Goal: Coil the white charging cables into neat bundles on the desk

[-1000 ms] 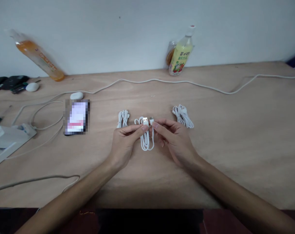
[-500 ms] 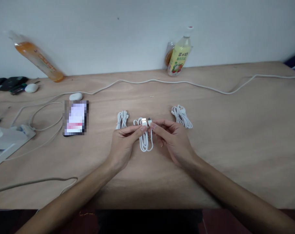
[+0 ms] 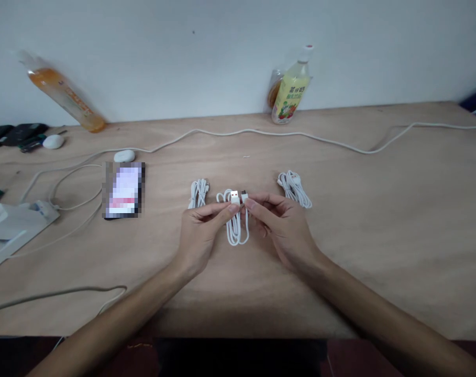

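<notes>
Between my hands is a white USB cable [image 3: 233, 233], its loops hanging below the fingers. My left hand [image 3: 200, 233] pinches it just under the metal USB plug, which points away from me. With thumb and forefinger, my right hand [image 3: 288, 225] grips the cable's other, smaller connector, held upright beside the first with a small gap. A coiled white cable [image 3: 199, 192] lies on the table just beyond my left hand, partly covered by it. Past my right hand rests another coiled white cable [image 3: 295, 188], tied in a bundle.
Left of the hands lies a phone [image 3: 123, 191], with a white earbud case [image 3: 124, 156] behind it. A long white cord [image 3: 261, 132] crosses the back. An orange drink bottle [image 3: 65, 97] and a yellow drink bottle [image 3: 290, 94] stand by the wall. A white power strip [image 3: 21, 230] sits far left.
Both hands keep the same pinch on the USB cable. The whole view has shifted very slightly, and the two connectors stand a touch farther apart.
</notes>
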Motion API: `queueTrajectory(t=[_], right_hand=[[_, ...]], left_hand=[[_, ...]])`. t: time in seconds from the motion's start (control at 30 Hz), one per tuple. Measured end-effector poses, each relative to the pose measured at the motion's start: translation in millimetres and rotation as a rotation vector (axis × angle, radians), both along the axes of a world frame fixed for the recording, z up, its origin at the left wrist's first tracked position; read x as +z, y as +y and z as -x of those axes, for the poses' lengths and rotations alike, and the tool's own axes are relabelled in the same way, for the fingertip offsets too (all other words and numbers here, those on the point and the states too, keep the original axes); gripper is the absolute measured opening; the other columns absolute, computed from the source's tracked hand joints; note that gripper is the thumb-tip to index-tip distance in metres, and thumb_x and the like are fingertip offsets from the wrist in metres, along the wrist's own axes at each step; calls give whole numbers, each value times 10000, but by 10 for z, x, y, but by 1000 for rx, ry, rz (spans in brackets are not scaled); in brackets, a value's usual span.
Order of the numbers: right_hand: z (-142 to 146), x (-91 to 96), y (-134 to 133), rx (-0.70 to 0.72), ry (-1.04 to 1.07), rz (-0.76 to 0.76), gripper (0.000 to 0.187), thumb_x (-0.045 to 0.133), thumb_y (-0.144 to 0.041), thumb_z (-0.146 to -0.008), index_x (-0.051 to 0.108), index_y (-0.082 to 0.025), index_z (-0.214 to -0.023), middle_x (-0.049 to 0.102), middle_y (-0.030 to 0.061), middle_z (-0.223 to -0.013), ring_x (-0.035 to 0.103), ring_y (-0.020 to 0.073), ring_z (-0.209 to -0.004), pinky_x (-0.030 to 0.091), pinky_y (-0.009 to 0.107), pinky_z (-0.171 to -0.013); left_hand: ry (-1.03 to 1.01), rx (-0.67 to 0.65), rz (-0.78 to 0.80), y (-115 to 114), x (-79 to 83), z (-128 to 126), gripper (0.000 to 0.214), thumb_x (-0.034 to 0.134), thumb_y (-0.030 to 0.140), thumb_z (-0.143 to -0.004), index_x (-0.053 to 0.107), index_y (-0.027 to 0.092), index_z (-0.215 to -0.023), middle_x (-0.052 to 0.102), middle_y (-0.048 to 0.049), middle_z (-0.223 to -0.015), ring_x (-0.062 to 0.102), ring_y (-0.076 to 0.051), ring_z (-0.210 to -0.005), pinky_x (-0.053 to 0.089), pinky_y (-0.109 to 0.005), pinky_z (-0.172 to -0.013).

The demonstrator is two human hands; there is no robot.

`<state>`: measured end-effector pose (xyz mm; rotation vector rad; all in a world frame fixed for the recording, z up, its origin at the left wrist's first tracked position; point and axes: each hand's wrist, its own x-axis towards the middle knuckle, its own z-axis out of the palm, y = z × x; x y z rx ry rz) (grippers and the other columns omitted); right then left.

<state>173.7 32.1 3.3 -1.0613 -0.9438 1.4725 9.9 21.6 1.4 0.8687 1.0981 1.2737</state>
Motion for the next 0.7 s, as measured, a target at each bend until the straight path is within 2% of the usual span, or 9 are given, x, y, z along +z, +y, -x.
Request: queueTrajectory(t=[0.17, 0.3, 0.7], right_hand=[[-2, 2, 2, -13, -28, -6, 229, 937, -446, -775, 890, -244, -873, 756, 9, -756, 451, 88, -546, 326, 224, -457], [-5, -5, 13, -12, -24, -10, 211, 937, -434, -779, 898, -254, -881, 740, 0, -723, 429, 81, -530, 315, 219, -455], [-6, 6, 2, -21, -39, 16, 258, 946, -466, -764, 887, -240, -875, 749, 12, -753, 428, 84, -538, 323, 222, -451]], left_hand=[[-15, -10, 14, -1, -14, 0, 209, 1002, 441, -753, 926, 285, -869, 897, -58, -947, 775, -150, -816, 606, -285, -840], [-20, -25, 9, -4, -15, 4, 206, 994, 450, -769, 926, 282, -868, 898, -65, -955, 788, -167, -842, 613, -305, -872], [3, 5, 23, -7, 22, 4, 127, 979, 358, -754, 921, 302, -852, 901, -50, -949, 792, -153, -806, 614, -294, -853]])
